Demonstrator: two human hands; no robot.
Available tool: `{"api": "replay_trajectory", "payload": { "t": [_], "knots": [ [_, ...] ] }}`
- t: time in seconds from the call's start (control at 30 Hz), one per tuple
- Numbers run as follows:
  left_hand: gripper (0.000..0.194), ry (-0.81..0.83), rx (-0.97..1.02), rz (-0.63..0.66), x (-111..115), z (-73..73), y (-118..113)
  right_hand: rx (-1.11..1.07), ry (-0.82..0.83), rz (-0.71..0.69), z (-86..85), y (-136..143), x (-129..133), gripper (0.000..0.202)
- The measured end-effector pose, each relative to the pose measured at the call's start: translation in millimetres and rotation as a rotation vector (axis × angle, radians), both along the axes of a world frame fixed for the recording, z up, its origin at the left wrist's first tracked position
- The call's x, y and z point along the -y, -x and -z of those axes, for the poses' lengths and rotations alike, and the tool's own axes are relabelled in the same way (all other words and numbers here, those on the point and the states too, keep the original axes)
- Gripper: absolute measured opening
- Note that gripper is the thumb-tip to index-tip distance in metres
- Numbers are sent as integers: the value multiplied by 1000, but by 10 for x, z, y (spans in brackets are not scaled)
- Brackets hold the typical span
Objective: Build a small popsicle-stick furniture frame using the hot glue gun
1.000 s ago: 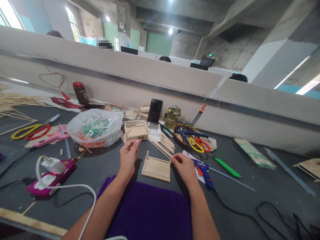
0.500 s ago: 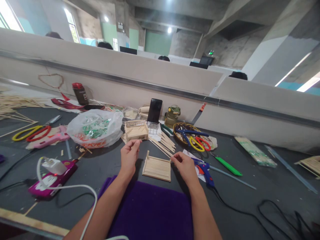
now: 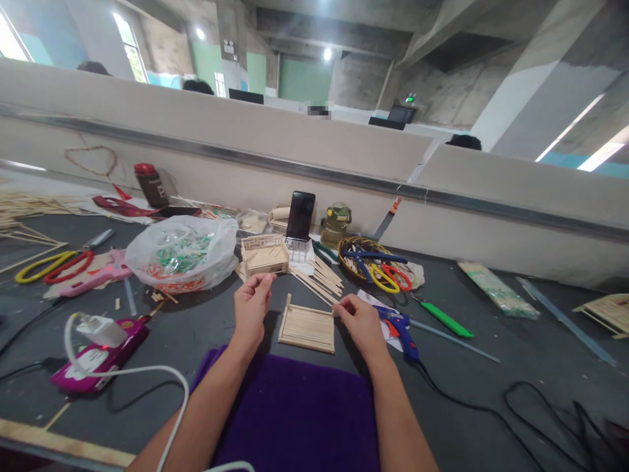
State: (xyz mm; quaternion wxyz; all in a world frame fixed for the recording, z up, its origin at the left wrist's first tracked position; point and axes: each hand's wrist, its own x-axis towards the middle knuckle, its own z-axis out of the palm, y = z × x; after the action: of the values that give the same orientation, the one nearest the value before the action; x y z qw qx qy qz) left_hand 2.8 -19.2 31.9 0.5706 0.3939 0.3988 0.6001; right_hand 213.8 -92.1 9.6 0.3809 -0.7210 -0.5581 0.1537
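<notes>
A flat panel of pale wooden sticks [image 3: 307, 328] lies on the dark table between my hands, with a short upright stick at its back left corner. My right hand [image 3: 358, 320] pinches at the panel's back right corner; whatever is between the fingertips is too small to make out. Left of the panel, my left hand [image 3: 251, 311] is raised with thumb and forefinger pressed together, and what they hold, if anything, is hidden. Behind it stands a small stick-built frame [image 3: 265, 255]. Loose sticks [image 3: 322, 278] lie behind the panel.
Purple cloth [image 3: 299, 413] lies in front. To the right are a blue glue gun [image 3: 400, 331], a green cutter [image 3: 447, 320] and a basket of tools [image 3: 351, 269]. At left are a plastic bag [image 3: 181, 252], a power strip [image 3: 105, 357] and a white cable [image 3: 162, 370].
The camera view has shifted slightly, so the scene sits a little further left. Both hands keep nearly the same pose around the panel.
</notes>
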Motion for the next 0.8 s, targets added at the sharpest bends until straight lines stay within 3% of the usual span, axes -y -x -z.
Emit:
{"api": "replay_trajectory", "payload": {
  "t": [0.3, 0.6, 0.8],
  "knots": [
    [35, 98, -132, 86, -106, 33, 60, 55, 10, -3, -40, 30, 4, 14],
    [15, -73, -803, 357, -304, 342, 262, 29, 62, 62, 10, 7, 3, 12],
    [22, -147, -1047, 433, -234, 324, 248, -58, 94, 50, 49, 10, 2, 11]
  ]
}}
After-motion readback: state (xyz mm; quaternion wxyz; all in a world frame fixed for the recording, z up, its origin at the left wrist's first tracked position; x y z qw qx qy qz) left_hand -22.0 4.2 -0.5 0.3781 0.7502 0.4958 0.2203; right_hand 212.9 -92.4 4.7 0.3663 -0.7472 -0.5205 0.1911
